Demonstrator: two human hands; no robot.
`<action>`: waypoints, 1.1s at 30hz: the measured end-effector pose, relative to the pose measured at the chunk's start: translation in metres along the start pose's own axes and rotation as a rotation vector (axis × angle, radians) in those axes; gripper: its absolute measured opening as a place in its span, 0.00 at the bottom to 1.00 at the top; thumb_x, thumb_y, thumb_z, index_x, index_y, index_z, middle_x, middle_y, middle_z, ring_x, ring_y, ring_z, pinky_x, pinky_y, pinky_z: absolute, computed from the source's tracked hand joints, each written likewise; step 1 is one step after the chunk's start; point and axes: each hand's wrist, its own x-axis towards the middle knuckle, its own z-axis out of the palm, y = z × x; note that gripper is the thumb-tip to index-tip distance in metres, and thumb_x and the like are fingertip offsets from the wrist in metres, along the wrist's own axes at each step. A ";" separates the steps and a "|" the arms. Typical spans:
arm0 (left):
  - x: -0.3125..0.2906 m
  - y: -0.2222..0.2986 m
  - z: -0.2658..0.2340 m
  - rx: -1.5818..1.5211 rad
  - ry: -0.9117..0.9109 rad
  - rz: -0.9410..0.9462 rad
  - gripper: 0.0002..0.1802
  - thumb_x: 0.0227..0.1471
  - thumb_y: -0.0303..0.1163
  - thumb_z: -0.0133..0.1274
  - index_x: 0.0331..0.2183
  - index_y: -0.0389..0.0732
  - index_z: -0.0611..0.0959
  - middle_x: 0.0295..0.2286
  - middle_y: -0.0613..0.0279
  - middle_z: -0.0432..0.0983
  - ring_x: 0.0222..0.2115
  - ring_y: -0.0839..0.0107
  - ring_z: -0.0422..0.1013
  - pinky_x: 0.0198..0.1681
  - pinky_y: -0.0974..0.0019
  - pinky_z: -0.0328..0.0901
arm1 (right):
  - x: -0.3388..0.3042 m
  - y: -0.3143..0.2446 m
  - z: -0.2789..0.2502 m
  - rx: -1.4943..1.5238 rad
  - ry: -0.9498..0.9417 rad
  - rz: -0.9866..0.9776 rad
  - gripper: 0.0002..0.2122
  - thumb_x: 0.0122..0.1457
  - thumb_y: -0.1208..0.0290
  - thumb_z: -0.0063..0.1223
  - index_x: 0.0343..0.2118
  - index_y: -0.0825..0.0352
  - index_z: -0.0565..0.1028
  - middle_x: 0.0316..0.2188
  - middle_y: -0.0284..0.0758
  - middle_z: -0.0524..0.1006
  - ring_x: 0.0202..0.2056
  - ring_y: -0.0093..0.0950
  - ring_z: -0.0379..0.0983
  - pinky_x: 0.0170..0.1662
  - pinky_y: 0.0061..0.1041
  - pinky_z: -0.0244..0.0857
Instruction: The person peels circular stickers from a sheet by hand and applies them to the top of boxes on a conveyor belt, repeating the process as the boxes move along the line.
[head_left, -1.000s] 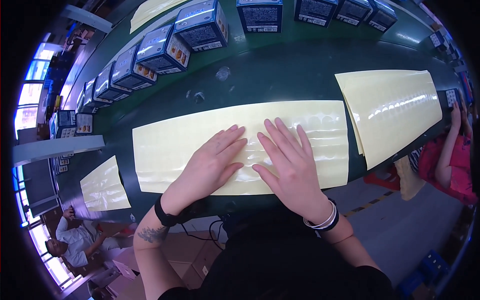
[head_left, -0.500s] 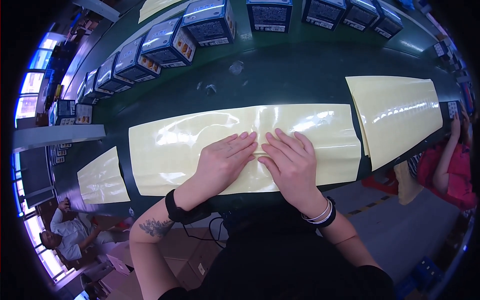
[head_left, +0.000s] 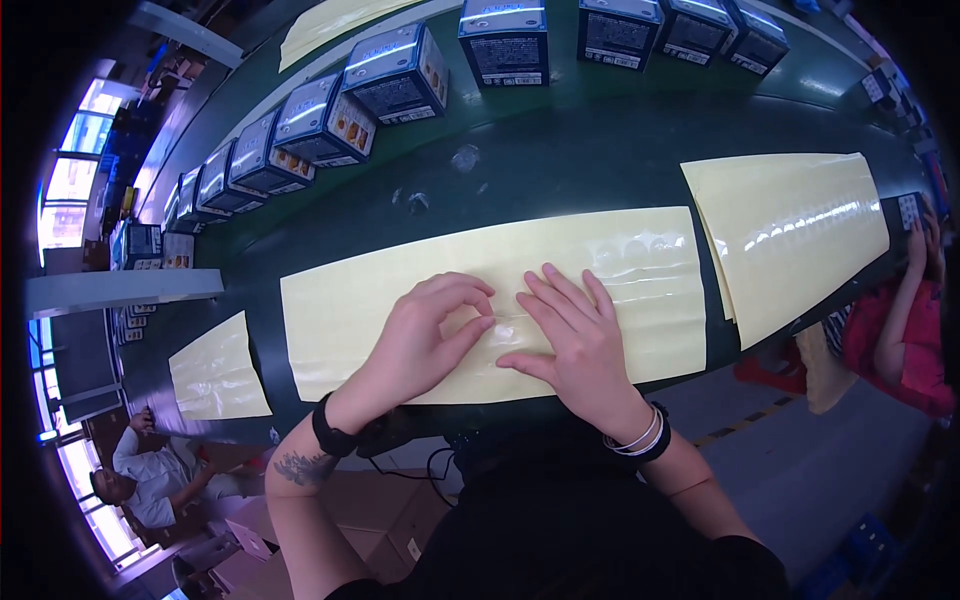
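A long pale-yellow glossy sheet lies flat across the dark green table in front of me. My left hand hovers at the middle of this sheet, thumb and fingertips drawn together in a pinch; whatever they grip is too small to make out. Just beside it, my right hand rests palm down on the sheet, fingers stretched and spread. Between the hands, a small shiny crease shows on the surface. More pale-yellow sheets lie overlapped at the right, and a smaller-looking yellow sheet lies at the left.
Dark blue printed boxes stand in a curved row along the table's far side. Bits of clear plastic lie on the table. A grey metal bar juts in at left. A person in pink works at far right.
My left hand has gone from lying flat to a raised pinch, shifting slightly left and down. My right hand stays flat, its thumb now spread lower. The view has shifted slightly.
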 end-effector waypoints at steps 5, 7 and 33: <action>0.088 0.021 -0.033 0.052 -0.022 0.151 0.07 0.47 0.25 0.60 0.30 0.37 0.77 0.44 0.57 0.76 0.47 0.61 0.72 0.52 0.63 0.62 | -0.004 0.002 -0.001 0.080 -0.008 0.023 0.29 0.46 0.52 0.66 0.45 0.69 0.76 0.51 0.40 0.75 0.59 0.37 0.65 0.64 0.44 0.50; 0.145 0.014 -0.029 0.147 0.011 0.314 0.08 0.46 0.27 0.61 0.31 0.39 0.78 0.43 0.57 0.76 0.46 0.59 0.72 0.51 0.60 0.63 | -0.006 0.006 0.001 0.095 0.013 0.020 0.30 0.44 0.50 0.66 0.45 0.69 0.76 0.51 0.40 0.75 0.59 0.37 0.65 0.64 0.44 0.50; 0.294 -0.020 -0.019 0.468 0.365 0.585 0.09 0.46 0.29 0.59 0.33 0.39 0.82 0.36 0.51 0.77 0.34 0.51 0.74 0.37 0.57 0.69 | -0.001 0.003 -0.010 0.159 0.020 0.008 0.27 0.47 0.50 0.65 0.43 0.69 0.76 0.50 0.40 0.75 0.59 0.37 0.65 0.64 0.45 0.50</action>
